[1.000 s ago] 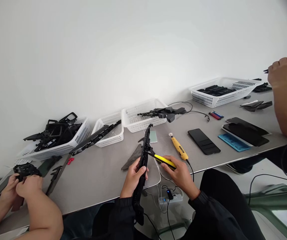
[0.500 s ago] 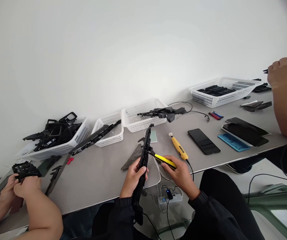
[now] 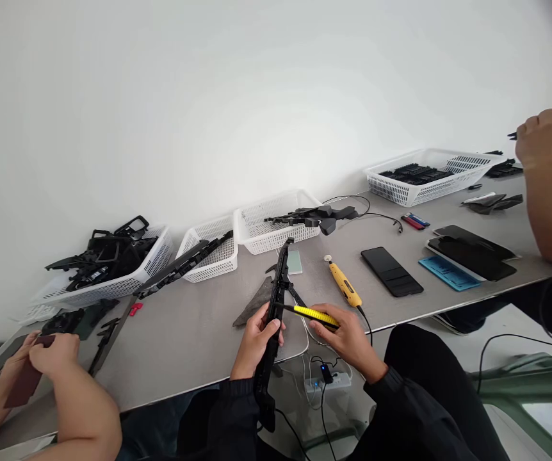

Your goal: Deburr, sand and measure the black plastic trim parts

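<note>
My left hand (image 3: 255, 340) is wrapped round a long black plastic part (image 3: 272, 320), held upright and slightly tilted over the table's front edge. In my right hand (image 3: 349, 336) is a yellow-handled tool (image 3: 315, 315), its dark tip pointing left and meeting the middle of the black part, just above my left fingers. A dark strut juts from the part toward the tool. Behind the part a grey cloth (image 3: 255, 303) and a pale green pad (image 3: 294, 262) lie on the table. To the right lies a yellow rotary tool (image 3: 345, 284) with a cable.
White baskets (image 3: 278, 242) with black parts line the wall. A black phone (image 3: 392, 272) and a blue tray (image 3: 449, 273) lie to the right. At left, a person's hands (image 3: 54, 352) hold a brown sheet (image 3: 24, 382); another person's arm (image 3: 549, 186) is at right.
My right hand's tool tip has moved down along the black part, and its handle lies flatter. The person at left now holds a brown sheet instead of a black part.
</note>
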### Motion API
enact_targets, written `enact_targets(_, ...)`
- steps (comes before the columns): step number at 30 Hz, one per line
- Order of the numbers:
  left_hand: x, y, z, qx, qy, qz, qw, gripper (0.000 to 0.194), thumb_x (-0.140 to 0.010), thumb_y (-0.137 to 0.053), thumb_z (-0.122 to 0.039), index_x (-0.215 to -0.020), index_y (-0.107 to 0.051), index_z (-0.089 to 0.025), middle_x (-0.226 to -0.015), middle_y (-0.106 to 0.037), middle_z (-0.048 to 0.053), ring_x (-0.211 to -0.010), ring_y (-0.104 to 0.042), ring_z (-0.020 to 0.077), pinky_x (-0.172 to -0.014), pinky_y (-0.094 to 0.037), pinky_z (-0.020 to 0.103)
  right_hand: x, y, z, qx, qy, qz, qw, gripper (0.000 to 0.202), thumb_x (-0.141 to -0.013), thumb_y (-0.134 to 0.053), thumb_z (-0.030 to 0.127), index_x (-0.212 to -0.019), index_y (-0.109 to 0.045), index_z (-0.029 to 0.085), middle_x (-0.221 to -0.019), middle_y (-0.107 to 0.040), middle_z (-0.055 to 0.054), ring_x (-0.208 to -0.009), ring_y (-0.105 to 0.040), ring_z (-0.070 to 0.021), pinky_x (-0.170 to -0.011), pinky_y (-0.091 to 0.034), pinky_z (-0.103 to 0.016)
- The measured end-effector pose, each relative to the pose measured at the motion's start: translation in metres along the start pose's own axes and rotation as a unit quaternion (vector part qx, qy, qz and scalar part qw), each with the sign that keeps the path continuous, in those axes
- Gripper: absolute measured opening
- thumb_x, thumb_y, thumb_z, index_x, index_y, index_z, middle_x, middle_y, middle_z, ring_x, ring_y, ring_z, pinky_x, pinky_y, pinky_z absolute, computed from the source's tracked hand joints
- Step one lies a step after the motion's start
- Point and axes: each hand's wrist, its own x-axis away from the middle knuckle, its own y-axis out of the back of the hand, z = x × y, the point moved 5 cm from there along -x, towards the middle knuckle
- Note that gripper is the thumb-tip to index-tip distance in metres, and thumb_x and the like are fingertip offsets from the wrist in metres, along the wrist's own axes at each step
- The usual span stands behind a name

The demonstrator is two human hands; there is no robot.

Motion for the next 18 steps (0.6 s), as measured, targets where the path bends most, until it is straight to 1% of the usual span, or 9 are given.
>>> enact_targets(2,-0.0006,0.0007,0.0013,0.003,0.0,-0.002,1.0,0.057,-0.092,-0.076,-0.046,-0.14,-0.065,-0.016,-0.085,-0.069,0.002,-0.059,-0.062,0.013,-0.06,-0.053,0.028,-0.0001,-0.0023,0.0004,0.001,0.003,0.027,1.0,0.027,-0.1,-0.066,0.043,-0.114,-0.078,0.023,-0.115,-0.082,-0.009,-0.101,-0.077,-0.0285,-0.088,-0.059,-0.036)
enact_targets(3,-0.0008,0.0008,0.0017,0.002,-0.002,-0.002,1.0,0.057,-0.092,-0.076,-0.046,-0.139,-0.065,-0.016,-0.085,-0.069,0.002,-0.059,-0.061,0.0129,-0.06,-0.053,0.027,-0.0002,-0.0021,0.0001,0.002,-0.001,0.024,1.0,0.027,-0.1,-0.066,0.044,-0.114,-0.078,0.023,-0.114,-0.082,-0.01,-0.101,-0.077,-0.0287,-0.088,-0.059,-0.037)
enact_targets(6,-0.0012,0.0006,0.0016,-0.002,-0.005,0.0,1.0,0.054,-0.093,-0.075,-0.046,-0.136,-0.066,-0.015,-0.085,-0.069,0.002,-0.058,-0.061,0.0125,-0.059,-0.052,0.027,-0.0004,0.0016,-0.0003,0.0,-0.011,-0.015,1.0,0.03,-0.101,-0.064,0.045,-0.116,-0.077,0.022,-0.115,-0.081,-0.011,-0.102,-0.077,-0.029,-0.088,-0.06,-0.037)
enact_targets(7,-0.0012,0.0004,0.0014,-0.003,-0.005,0.0,1.0,0.054,-0.092,-0.075,-0.046,-0.136,-0.066,-0.015,-0.084,-0.069,0.002,-0.058,-0.061,0.0124,-0.059,-0.052,0.027,-0.0005,0.0017,0.0004,-0.001,-0.009,-0.014,1.0,0.031,-0.101,-0.064,0.045,-0.115,-0.077,0.021,-0.115,-0.081,-0.011,-0.101,-0.077,-0.0287,-0.087,-0.06,-0.036)
enact_targets(11,-0.0011,0.0004,0.0009,0.001,-0.002,-0.005,1.0,0.058,-0.091,-0.076,-0.047,-0.138,-0.066,-0.016,-0.084,-0.069,0.002,-0.059,-0.061,0.0125,-0.06,-0.051,0.026,-0.0006,-0.0021,0.003,0.005,0.001,0.027,1.0,0.03,-0.1,-0.066,0.046,-0.113,-0.078,0.022,-0.111,-0.082,-0.01,-0.096,-0.077,-0.0284,-0.083,-0.059,-0.035)
enact_targets(12,-0.0011,0.0004,0.001,0.001,-0.001,-0.005,1.0,0.058,-0.091,-0.076,-0.048,-0.138,-0.066,-0.015,-0.084,-0.069,0.003,-0.059,-0.061,0.0124,-0.059,-0.051,0.026,-0.0008,-0.0017,0.0023,0.008,-0.006,0.019,1.0,0.03,-0.1,-0.065,0.046,-0.113,-0.078,0.022,-0.111,-0.082,-0.01,-0.096,-0.077,-0.0287,-0.083,-0.059,-0.036)
enact_targets(15,-0.0013,0.0001,0.0014,0.0,0.003,-0.003,1.0,0.058,-0.091,-0.076,-0.049,-0.138,-0.066,-0.016,-0.085,-0.069,0.003,-0.059,-0.061,0.0125,-0.058,-0.05,0.025,-0.0011,0.0021,-0.001,0.003,-0.029,-0.032,0.999,0.032,-0.102,-0.062,0.048,-0.114,-0.076,0.021,-0.111,-0.082,-0.01,-0.097,-0.077,-0.0292,-0.085,-0.06,-0.037)
enact_targets(16,-0.0013,0.0,0.0014,0.0,0.003,-0.002,1.0,0.058,-0.091,-0.076,-0.049,-0.137,-0.066,-0.016,-0.085,-0.069,0.003,-0.059,-0.061,0.0126,-0.058,-0.05,0.025,-0.0011,0.0021,-0.0014,0.0,-0.03,-0.036,0.999,0.033,-0.102,-0.061,0.048,-0.114,-0.076,0.021,-0.112,-0.082,-0.01,-0.098,-0.077,-0.0293,-0.085,-0.06,-0.037)
enact_targets(18,-0.0013,-0.0002,0.0011,-0.003,0.002,-0.001,1.0,0.056,-0.091,-0.076,-0.049,-0.136,-0.067,-0.016,-0.085,-0.069,0.003,-0.059,-0.061,0.0126,-0.059,-0.05,0.026,-0.0009,0.0,-0.0009,-0.002,-0.02,-0.019,1.0,0.033,-0.102,-0.063,0.049,-0.114,-0.076,0.022,-0.112,-0.082,-0.01,-0.098,-0.077,-0.0294,-0.086,-0.06,-0.037)
